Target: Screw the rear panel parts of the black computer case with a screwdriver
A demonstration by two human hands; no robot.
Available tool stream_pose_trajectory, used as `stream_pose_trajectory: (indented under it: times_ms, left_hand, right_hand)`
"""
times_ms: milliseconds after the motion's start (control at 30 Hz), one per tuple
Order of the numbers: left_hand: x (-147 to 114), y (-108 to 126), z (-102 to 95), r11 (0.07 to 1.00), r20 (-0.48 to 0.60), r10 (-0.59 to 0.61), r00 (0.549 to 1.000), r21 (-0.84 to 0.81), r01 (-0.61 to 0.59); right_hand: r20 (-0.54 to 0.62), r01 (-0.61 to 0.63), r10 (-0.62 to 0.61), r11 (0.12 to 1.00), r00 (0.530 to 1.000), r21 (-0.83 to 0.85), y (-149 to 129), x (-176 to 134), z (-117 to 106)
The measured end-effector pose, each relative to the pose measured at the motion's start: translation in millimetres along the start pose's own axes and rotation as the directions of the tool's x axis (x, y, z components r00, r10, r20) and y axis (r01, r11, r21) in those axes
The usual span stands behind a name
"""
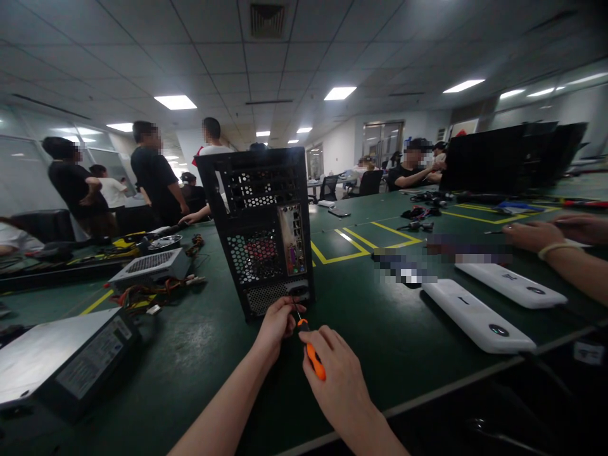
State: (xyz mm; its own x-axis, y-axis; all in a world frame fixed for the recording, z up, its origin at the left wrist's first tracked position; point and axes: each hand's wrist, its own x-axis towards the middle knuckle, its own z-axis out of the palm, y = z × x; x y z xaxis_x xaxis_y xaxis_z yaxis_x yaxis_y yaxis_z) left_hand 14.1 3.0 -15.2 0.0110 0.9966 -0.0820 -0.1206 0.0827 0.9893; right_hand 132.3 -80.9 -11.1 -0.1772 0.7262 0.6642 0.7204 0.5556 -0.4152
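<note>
A black computer case (311,253) stands upright on the green table, its back panel of honeycomb vents and ports turned to me. In my right hand (335,367) is a screwdriver (315,362) with an orange and black handle; its shaft points up toward the lower part of the case. My left hand (278,323) is pinched close to the screwdriver's tip, at the power supply (263,299) along the bottom of the back panel. Whatever sits between the left fingers is too small to make out.
At the left lie a loose power supply (71,354) and another power supply (154,269) with bundled cables. Two white power banks (475,316) rest at the right, near a co-worker's hands (536,237). Monitors (494,161) stand behind. Yellow tape (342,258) marks the green table (190,380).
</note>
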Motion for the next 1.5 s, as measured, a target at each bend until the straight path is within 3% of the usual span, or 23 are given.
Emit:
stream_pose_trajectory:
  times_ms: [300,433,667,933,1100,1333,1500]
  left_hand:
    - [-2.9,1.3,1.5,0.999,-0.018,0.019,1.0,-0.041,-0.02]
    - [-3.4,1.6,2.3,0.999,-0.025,0.035,0.999,-0.022,-0.036]
    - [-4.3,3.0,3.2,0.999,-0.027,0.036,0.999,0.017,-0.035]
    - [-4.2,0.7,2.2,0.999,-0.017,0.041,0.999,0.004,-0.041]
    - [-5.6,2.1,2.8,0.998,-0.013,0.055,0.998,0.027,-0.055]
    - [-7.4,3.5,4.3,0.998,-0.008,0.019,1.0,0.052,-0.019]
    - [-7.1,3.0,2.3,0.998,0.052,0.025,0.998,0.052,-0.028]
  right_hand:
    - [0.005,-0.034,0.033,0.991,0.999,0.127,-2.5,2.9,-5.5]
    - [-0.016,-0.04,0.042,0.994,0.999,0.106,-0.6,2.0,-2.2]
    - [-0.012,0.046,-0.046,0.999,0.999,0.022,0.3,0.8,-1.4]
    - [-0.026,-0.036,0.036,0.999,0.999,0.0,-4.9,3.4,-4.6]
    - [-0.001,0.015,-0.015,0.999,1.0,-0.042,-4.4,1.1,-1.7]
    - [0.057,-0.042,0.037,0.996,0.998,0.085,-3.8,4.0,-7.1]
    - [0.075,-0.064,0.055,0.991,0.996,0.114,-5.3,3.6,-5.4]
